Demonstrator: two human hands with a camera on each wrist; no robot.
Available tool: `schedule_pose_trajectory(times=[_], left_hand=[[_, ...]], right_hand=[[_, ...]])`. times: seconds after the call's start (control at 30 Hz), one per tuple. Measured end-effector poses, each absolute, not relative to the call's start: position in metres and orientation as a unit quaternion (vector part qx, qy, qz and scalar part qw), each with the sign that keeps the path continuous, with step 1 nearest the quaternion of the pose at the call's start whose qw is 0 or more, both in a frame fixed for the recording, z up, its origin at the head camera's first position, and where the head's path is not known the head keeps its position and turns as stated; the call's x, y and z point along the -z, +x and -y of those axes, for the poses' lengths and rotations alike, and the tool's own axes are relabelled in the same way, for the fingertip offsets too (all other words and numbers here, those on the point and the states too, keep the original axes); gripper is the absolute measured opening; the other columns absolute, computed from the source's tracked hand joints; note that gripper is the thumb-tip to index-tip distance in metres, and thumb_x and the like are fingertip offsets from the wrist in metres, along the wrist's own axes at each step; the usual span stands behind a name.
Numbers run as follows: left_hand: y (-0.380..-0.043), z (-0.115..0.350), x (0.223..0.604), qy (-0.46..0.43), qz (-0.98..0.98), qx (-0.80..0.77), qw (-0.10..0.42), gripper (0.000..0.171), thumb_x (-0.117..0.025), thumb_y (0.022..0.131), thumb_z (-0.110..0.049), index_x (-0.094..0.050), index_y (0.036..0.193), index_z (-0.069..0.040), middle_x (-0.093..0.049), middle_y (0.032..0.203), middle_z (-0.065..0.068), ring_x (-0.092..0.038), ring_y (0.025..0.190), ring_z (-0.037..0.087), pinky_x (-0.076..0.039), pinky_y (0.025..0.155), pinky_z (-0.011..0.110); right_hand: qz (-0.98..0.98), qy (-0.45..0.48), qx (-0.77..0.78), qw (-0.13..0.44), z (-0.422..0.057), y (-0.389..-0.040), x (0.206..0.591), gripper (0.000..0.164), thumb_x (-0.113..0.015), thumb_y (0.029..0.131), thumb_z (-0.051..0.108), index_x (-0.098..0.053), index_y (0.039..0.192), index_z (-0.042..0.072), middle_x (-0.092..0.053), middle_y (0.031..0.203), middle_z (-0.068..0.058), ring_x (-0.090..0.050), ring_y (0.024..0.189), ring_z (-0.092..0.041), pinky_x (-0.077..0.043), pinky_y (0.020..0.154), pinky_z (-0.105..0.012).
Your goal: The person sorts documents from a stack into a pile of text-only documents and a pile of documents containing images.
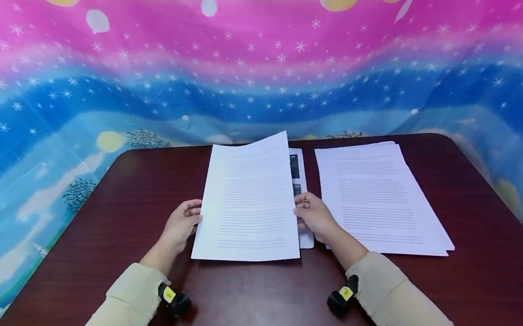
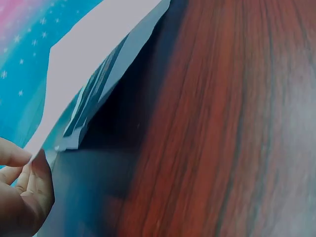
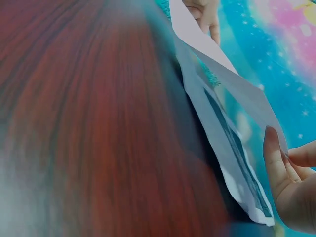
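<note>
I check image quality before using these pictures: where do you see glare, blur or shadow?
Head view: pale sheen on the wood-grain tabletop; lines on the printed sheet too fine to read. Left wrist view: glare at right, dark patch below the sheet, perhaps shadow. Right wrist view: soft grain, glare at lower left.

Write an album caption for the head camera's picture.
Left hand and right hand hold a printed sheet by its side edges beside stacked papers on a table.

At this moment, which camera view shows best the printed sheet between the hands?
The head view: the sheet faces the camera, with its print visible. The left wrist view shows it slanted, without visible print, pinched by the left hand; the right wrist view shows it similarly, pinched by the right hand.
</note>
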State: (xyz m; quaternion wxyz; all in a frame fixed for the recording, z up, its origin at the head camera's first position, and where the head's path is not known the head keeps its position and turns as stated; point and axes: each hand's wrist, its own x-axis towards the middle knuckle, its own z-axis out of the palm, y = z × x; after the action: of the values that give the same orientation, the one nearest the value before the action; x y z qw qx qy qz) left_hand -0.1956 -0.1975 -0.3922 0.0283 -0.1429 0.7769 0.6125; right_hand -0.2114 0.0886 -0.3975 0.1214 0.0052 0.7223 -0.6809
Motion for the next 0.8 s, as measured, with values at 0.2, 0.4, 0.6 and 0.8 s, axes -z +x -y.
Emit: schedule_pose_trajectory(times=[0.2,0.4,0.6,0.8], left_hand=[[-0.195,0.214,0.394,-0.157,-0.778,-0.607,0.027,0.037,-0.042,0.085,0.002,-0.041,0.122,-0.004,-0.048,0.110,0.014,-0.051,0.079,0.014,-0.040,0.064,0.027],[-0.196,0.226,0.391,-0.166,-0.782,-0.601,0.028,0.036,-0.040,0.087,0.000,-0.039,0.123,-0.002,-0.046,0.114,0.015,-0.050,0.083,0.014,-0.040,0.066,0.026],[-0.196,0.241,0.391,-0.183,-0.783,-0.595,0.020,0.037,-0.038,0.087,0.000,-0.037,0.125,-0.002,-0.045,0.117,0.015,-0.049,0.085,0.014,-0.040,0.061,0.021],[-0.197,0.255,0.390,-0.189,-0.783,-0.592,0.009,0.038,-0.037,0.088,0.000,-0.035,0.126,-0.001,-0.043,0.120,0.017,-0.049,0.082,0.011,-0.041,0.061,0.021]], right_hand=[[-0.728,0.027,0.673,0.128,-0.067,-0.214,0.401,0.024,-0.044,0.084,-0.006,-0.044,0.107,-0.004,-0.053,0.087,-0.014,-0.055,0.066,-0.020,-0.048,0.055,-0.030],[-0.735,0.027,0.667,0.119,-0.048,-0.217,0.401,0.021,-0.044,0.085,-0.004,-0.047,0.105,-0.002,-0.053,0.088,-0.015,-0.054,0.070,-0.021,-0.048,0.056,-0.032],[-0.736,0.020,0.668,0.104,-0.030,-0.220,0.403,0.019,-0.045,0.084,-0.005,-0.047,0.102,-0.004,-0.053,0.085,-0.015,-0.053,0.069,-0.021,-0.048,0.053,-0.032],[-0.751,0.020,0.651,0.105,-0.010,-0.225,0.405,0.017,-0.045,0.083,-0.006,-0.047,0.100,-0.004,-0.052,0.083,-0.014,-0.053,0.065,-0.020,-0.048,0.049,-0.030]])
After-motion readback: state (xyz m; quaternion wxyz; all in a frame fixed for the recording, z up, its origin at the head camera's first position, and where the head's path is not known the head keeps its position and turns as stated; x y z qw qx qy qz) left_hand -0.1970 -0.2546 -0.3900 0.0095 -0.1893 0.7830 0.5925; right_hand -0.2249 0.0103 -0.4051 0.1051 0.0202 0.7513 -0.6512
